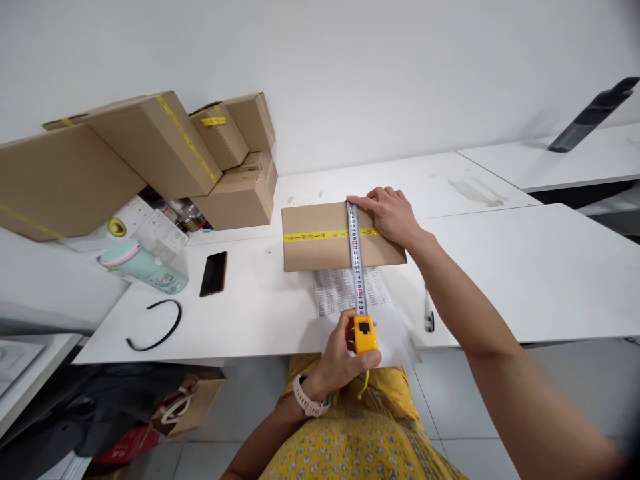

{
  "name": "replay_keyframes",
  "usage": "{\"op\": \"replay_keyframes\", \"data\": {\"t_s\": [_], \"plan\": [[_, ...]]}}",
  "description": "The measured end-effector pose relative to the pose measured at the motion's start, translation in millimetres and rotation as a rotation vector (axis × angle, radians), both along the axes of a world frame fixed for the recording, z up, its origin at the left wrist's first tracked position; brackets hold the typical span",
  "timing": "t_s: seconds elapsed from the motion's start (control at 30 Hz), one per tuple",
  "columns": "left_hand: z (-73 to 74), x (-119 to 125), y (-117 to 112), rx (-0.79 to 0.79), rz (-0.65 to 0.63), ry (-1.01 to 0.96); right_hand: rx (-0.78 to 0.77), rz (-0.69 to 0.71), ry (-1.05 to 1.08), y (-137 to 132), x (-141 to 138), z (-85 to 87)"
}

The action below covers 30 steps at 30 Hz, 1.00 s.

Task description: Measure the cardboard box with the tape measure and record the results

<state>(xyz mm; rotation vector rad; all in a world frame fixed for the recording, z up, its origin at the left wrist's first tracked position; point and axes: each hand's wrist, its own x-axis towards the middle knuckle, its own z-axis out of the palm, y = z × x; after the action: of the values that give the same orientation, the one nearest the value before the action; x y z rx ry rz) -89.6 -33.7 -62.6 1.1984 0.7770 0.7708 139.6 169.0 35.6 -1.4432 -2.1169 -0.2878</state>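
Observation:
My left hand (340,360), wearing a pale pink watch, is closed around the yellow case of a tape measure (366,339) near the table's front edge. Its metal blade is pulled out and lies straight across the top of a flat cardboard box (317,255), crossing the yellow printed tape strip. At the far edge of the box, my right hand (394,215) holds the blade's end, index finger stretched onto it and the other fingers bent over the box. Partly beneath the box lies a printed sheet of paper (330,293) in a clear sleeve.
Stacked cardboard boxes (235,203) stand at the back left. In front of them are a mint-green tumbler (150,265), a dark phone (214,273) and a black headband (177,320). A pen (429,313) lies right of the paper; a dark bottle (590,117) stands far right.

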Motion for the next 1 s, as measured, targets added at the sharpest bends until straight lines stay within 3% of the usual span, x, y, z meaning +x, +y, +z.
{"op": "replay_keyframes", "data": {"t_s": [0.43, 0.6, 0.8, 1.0], "plan": [[3.8, -11, -6, 0.039, -0.006, -0.038, 0.016, -0.009, 0.012, 1, 1, -4.0], [8.9, -21, -17, 0.155, 0.020, 0.103, 0.013, -0.054, 0.034, 0, -2, -3.9], [-20.5, -35, -20, 0.100, 0.084, 0.176, 0.022, -0.085, 0.055, -35, -6, -10.7], [-45.4, -49, -22, 0.227, 0.033, 0.320, 0.203, -0.051, 0.079, -86, -10, -41.7]]}}
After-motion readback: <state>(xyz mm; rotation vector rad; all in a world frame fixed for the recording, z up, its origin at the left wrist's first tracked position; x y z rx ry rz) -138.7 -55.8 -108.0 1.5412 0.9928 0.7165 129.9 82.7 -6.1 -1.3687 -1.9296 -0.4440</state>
